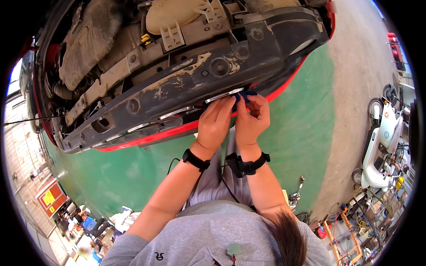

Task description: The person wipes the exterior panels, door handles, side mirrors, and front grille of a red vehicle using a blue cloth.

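Note:
Both of my hands are together at the front grille of a red car. A small dark blue cloth [247,95] is bunched between them, pinched in the fingertips. My left hand [214,124] grips its left side, with the fingers beside a shiny chrome grille strip [223,95]. On the other side, my right hand [252,121] holds the cloth between thumb and curled fingers. Just beyond lies the scuffed black plastic upper panel [186,79] of the car's front. Below the grille runs the red bumper edge [156,135]. My fingers hide part of the cloth and trim.
The open engine bay shows a dusty engine cover [90,43] and a pale plastic reservoir [173,13]. A white scooter [381,146] stands at right on the concrete. Cluttered tools and an orange frame [352,239] lie lower right. A red cabinet [51,198] stands at lower left.

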A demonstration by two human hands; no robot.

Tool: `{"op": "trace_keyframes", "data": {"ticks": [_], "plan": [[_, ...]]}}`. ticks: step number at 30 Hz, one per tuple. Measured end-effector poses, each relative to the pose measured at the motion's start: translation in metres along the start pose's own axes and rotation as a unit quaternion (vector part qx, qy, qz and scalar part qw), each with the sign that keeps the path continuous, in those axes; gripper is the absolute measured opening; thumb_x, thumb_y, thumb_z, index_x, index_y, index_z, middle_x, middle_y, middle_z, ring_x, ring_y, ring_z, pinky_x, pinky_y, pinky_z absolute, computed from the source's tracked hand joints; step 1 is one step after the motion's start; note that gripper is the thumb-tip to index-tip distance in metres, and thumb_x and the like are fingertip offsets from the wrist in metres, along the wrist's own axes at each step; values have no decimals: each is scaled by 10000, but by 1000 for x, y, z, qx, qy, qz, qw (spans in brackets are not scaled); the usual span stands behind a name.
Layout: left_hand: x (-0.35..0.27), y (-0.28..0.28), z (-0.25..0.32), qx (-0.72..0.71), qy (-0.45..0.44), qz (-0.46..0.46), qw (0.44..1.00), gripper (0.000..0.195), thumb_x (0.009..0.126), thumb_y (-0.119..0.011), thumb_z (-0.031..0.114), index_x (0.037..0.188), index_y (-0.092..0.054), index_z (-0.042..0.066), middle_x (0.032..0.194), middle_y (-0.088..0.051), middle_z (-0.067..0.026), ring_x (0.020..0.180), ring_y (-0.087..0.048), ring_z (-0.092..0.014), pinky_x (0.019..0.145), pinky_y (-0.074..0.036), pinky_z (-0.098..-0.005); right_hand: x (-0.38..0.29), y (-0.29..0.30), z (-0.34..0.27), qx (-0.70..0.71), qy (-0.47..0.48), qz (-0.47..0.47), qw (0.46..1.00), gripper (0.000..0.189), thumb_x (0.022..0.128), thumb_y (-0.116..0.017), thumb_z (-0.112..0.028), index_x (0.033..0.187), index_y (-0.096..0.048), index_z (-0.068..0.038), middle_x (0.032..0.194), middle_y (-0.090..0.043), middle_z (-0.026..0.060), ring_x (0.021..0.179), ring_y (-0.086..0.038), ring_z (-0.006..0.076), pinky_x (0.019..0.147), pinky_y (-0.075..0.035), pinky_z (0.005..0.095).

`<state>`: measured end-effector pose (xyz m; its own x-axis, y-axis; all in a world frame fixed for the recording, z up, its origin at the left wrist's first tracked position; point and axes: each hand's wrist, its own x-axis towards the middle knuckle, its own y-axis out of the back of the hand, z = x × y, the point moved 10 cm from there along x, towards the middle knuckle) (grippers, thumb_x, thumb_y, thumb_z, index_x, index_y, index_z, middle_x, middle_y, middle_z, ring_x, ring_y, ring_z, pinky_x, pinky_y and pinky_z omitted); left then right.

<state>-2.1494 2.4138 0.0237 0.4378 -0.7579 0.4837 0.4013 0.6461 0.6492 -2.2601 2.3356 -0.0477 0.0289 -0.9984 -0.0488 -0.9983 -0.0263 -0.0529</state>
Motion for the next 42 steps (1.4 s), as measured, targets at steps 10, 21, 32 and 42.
{"op": "trace_keyframes", "data": {"ticks": [10, 21, 32, 42], "plan": [[-72, -68, -60, 14, 59, -91, 994, 248, 848, -641, 20, 1094, -620, 40, 977, -664, -148, 884, -646, -328, 742, -536, -402, -5, 18, 135, -79, -142, -7, 987, 174, 792, -754, -20, 878, -604, 0, 732, -606, 16, 682, -583, 84, 619, -477, 225], [-171, 26, -133, 3, 311, -56, 949, 169, 873, -662, 93, 1034, -651, 44, 898, -672, -146, 772, -658, -272, 677, -526, -366, -42, -19, 120, -244, -35, -165, 955, 183, 788, -760, -98, 897, -641, -11, 791, -646, 116, 630, -611, 220, 616, -503, 306], [-50, 183, -75, 54, 136, 173, 974, 220, 755, -743, -71, 955, -673, -10, 920, -692, -119, 827, -672, -231, 750, -533, -312, -128, -135, -100, -83, 426, -260, 863, 303, 704, -713, -10, 999, -652, 6, 951, -603, 131, 791, -625, 291, 687, -530, 368], [-51, 158, -61, 67, 71, 150, 984, 260, 714, -725, -99, 950, -686, 2, 889, -691, -126, 819, -669, -283, 732, -547, -341, -135, -128, -100, -194, 559, -286, 754, 261, 717, -674, -62, 971, -670, -1, 974, -579, 97, 830, -608, 247, 687, -536, 345]]}}
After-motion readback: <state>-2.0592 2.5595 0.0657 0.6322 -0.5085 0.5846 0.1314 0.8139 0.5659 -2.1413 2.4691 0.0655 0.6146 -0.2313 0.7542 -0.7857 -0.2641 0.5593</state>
